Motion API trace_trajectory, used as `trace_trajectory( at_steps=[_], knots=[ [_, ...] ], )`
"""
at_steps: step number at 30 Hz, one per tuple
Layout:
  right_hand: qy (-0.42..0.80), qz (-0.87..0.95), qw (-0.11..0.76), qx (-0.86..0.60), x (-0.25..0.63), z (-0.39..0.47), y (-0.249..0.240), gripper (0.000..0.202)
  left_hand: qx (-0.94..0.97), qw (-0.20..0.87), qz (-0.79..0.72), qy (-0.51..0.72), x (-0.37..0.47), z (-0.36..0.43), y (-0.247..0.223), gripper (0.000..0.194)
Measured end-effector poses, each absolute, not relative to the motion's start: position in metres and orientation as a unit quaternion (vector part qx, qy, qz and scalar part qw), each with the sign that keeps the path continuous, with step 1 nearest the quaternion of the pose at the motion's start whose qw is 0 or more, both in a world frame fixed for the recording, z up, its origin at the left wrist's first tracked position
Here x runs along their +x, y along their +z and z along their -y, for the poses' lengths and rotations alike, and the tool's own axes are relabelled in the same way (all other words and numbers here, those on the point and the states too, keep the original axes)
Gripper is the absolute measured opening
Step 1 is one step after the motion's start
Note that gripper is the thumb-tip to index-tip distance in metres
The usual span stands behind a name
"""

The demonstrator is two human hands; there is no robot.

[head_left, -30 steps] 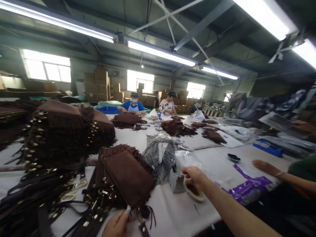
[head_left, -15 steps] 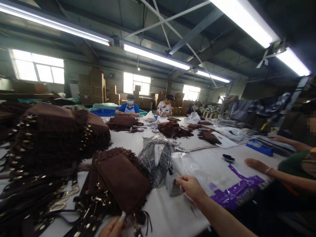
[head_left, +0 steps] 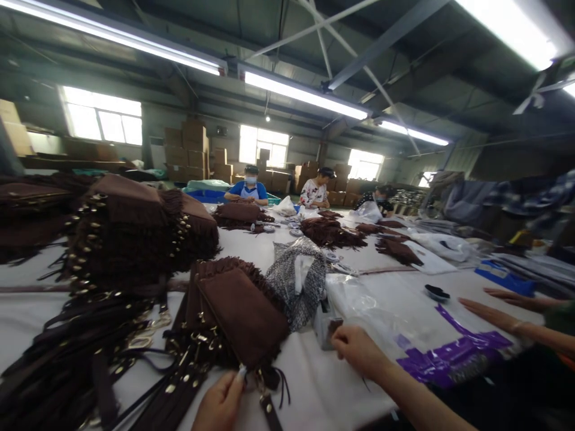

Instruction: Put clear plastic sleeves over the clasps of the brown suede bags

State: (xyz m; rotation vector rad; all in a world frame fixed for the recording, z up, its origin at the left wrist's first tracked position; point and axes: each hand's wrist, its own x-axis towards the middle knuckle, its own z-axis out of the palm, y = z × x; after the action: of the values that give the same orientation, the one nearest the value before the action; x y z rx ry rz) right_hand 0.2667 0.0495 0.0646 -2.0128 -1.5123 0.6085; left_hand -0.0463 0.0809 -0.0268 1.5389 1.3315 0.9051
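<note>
The left hand (head_left: 220, 401) pinches a small whitish tab (head_left: 242, 370) at the near corner of a flat, brown, rectangular pouch (head_left: 243, 311) atop a dark-brown fringed pile (head_left: 258, 276). The right hand (head_left: 358, 348) curls its fingers beside a small grey box (head_left: 323, 329), any hold unclear.

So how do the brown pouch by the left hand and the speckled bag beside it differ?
The brown pouch is plain and matte; the speckled bag is patterned black-and-white. The pouch lies fairly flat; the bag is crumpled. The left hand is at the pouch's lower corner; no hand touches the bag. Both look soft.
</note>
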Motion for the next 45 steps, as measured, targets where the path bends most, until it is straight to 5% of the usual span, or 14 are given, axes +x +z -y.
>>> trace_trajectory(
  at_steps=[9, 22, 36, 41, 45],
  knots=[
    [0.520, 0.565, 0.276, -0.578, 0.132, -0.055, 0.053, 0.020, 0.749, 0.195, -0.544, 0.324, -0.046, -0.061, -0.016, 0.028],
    [0.464, 0.517, 0.221, -0.684, 0.080, -0.096, 0.031, 0.023, 0.769, 0.097, -0.565, 0.282, -0.049, -0.060, -0.034, 0.023],
    [0.481, 0.527, 0.256, -0.652, 0.086, -0.076, 0.025, 0.020, 0.757, 0.199, -0.532, 0.323, -0.053, -0.055, -0.023, 0.028],
    [0.444, 0.538, 0.284, -0.658, 0.086, -0.069, 0.015, 0.019, 0.662, 0.343, -0.562, 0.359, -0.052, -0.062, -0.013, 0.030],
    [0.396, 0.553, 0.306, -0.666, 0.084, -0.064, 0.008, 0.016, 0.481, 0.593, -0.535, 0.360, -0.052, -0.064, -0.010, 0.030]
  ],
)
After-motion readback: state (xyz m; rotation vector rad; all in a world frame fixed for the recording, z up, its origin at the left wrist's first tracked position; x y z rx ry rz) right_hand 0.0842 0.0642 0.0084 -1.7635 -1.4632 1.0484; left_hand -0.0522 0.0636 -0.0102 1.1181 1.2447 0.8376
